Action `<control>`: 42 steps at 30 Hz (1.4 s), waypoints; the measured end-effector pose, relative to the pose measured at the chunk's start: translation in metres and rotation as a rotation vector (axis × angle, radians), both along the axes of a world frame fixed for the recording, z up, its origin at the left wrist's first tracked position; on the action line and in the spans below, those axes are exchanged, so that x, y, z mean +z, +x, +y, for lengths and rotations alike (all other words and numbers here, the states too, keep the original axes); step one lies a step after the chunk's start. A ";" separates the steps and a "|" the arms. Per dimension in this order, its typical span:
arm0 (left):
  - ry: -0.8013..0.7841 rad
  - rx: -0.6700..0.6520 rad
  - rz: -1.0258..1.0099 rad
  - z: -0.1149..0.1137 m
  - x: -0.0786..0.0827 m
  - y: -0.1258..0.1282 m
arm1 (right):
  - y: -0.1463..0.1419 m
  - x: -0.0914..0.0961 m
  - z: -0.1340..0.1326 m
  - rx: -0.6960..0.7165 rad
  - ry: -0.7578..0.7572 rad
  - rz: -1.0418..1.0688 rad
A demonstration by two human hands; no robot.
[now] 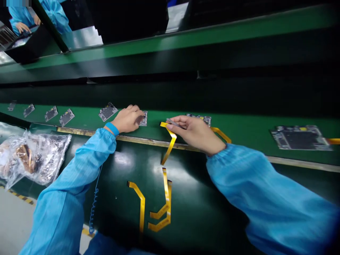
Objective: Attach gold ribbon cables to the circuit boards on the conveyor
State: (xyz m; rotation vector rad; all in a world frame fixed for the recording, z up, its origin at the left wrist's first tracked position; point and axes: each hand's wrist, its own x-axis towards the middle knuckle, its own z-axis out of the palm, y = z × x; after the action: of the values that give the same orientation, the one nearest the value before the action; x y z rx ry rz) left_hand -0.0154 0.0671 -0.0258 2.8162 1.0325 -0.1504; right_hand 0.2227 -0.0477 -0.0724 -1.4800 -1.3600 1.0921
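My left hand [127, 118], with a blue wrist strap [112, 128], has its fingers closed on a circuit board [144, 119] lying on the green belt. The fingers cover the board's left part. To the right, my right hand [195, 130] pinches a slim grey tool like tweezers [175, 123] together with a yellow flex cable [172, 141]. The cable's dark end points toward the left hand, and its tail hangs over the belt's near edge. Behind the right hand lies another circuit board [205, 119], partly hidden, with a yellow flex cable [222, 134] beside it.
Several boards, one a grey circuit board [108, 111], lie along the belt [247, 136]. Loose cables, including a yellow flex cable [142, 209], rest on the near table [117, 202]. A clear plastic bag [50, 159] sits left. Across the line, a co-worker's hand [22, 27] touches a dark box.
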 end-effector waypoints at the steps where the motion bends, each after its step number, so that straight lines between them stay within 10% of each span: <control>1: -0.003 0.059 -0.029 -0.003 -0.001 0.005 | 0.000 -0.004 0.007 0.003 -0.015 -0.005; 6: -0.050 0.280 -0.062 -0.020 -0.013 0.040 | 0.000 -0.020 0.030 -0.049 -0.030 -0.035; 17: -0.027 0.308 -0.033 -0.019 -0.014 0.052 | 0.000 -0.031 0.038 -0.025 -0.002 -0.128; 42: -0.039 0.004 -0.190 -0.039 -0.021 0.036 | 0.006 -0.034 0.035 -0.147 -0.076 -0.417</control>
State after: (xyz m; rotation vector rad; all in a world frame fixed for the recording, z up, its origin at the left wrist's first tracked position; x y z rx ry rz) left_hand 0.0206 0.0278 -0.0467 2.7289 0.9813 0.0941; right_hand 0.2289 -0.0123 -0.1063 -1.9074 -1.4697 0.7746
